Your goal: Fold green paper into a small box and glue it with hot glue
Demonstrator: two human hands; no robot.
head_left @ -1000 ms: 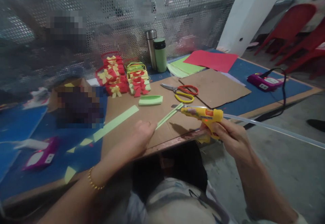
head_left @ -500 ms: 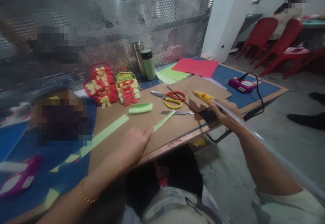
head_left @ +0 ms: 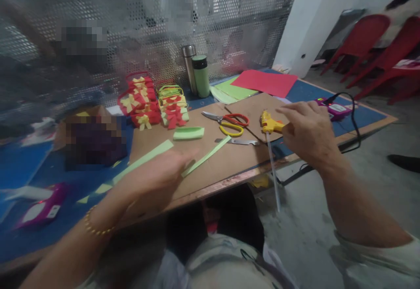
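My left hand (head_left: 160, 171), blurred, is over the cardboard (head_left: 210, 166) with its fingers at the lower end of a narrow green paper strip (head_left: 210, 154); they look closed on it. My right hand (head_left: 308, 134) is above the right part of the board, fingers apart, beside the handle of a yellow glue gun (head_left: 269, 124). From the gun a clear glue stick (head_left: 273, 171) sticks out past the table edge. Scissors (head_left: 234, 123) with red and yellow handles, a metal blade (head_left: 243, 142), a folded green piece (head_left: 188, 133) and a wide green strip (head_left: 147, 158) lie between the hands.
Behind are red baskets with bows (head_left: 141, 101), green baskets (head_left: 173, 107), two flasks (head_left: 201, 77) and red paper (head_left: 264, 82). Purple devices stand at the right (head_left: 339, 110) and left (head_left: 42, 208). A cable hangs at the right edge.
My right hand has let go of the glue gun, which has swung round, its stick now pointing toward me. My left hand has moved left and nearer to me; more of the narrow strip shows.
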